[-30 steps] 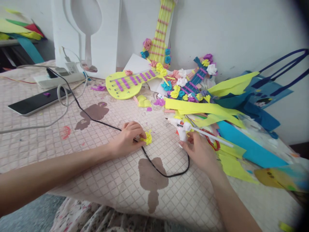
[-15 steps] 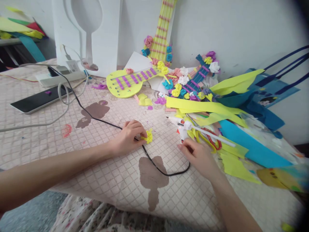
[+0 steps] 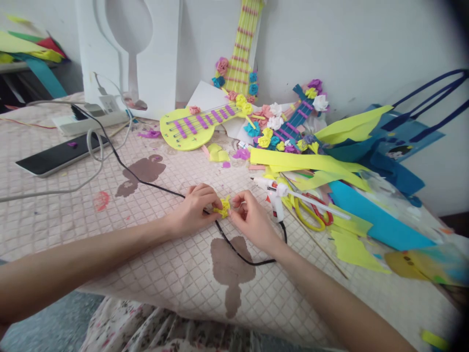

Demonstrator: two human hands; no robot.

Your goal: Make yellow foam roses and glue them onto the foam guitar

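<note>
A small crumpled yellow paper flower (image 3: pixel 224 208) is pinched between the thumb and fingers of my left hand (image 3: pixel 200 209). Just right of it, my right hand (image 3: pixel 249 215) has its fingers curled, with the thumb tip at the flower's edge. Whether that hand grips the paper is too small to tell. A black cord (image 3: pixel 240 254) runs beneath both hands. The white glue gun (image 3: pixel 274 195) lies on the cloth to the right of my right hand, its nozzle pointing left.
Yellow-handled scissors (image 3: pixel 309 220), a thin stick (image 3: pixel 322 249) and paper strips (image 3: pixel 381 215) lie at right. A yellow paper guitar (image 3: pixel 188 129) and a blue one (image 3: pixel 296 120) are behind. A power strip (image 3: pixel 90 122) and a black-topped slab (image 3: pixel 60 154) are at left.
My right hand has moved left from the glue gun's handle to the yellow flower. The glue gun is now released. My left hand keeps its pinch in nearly the same place.
</note>
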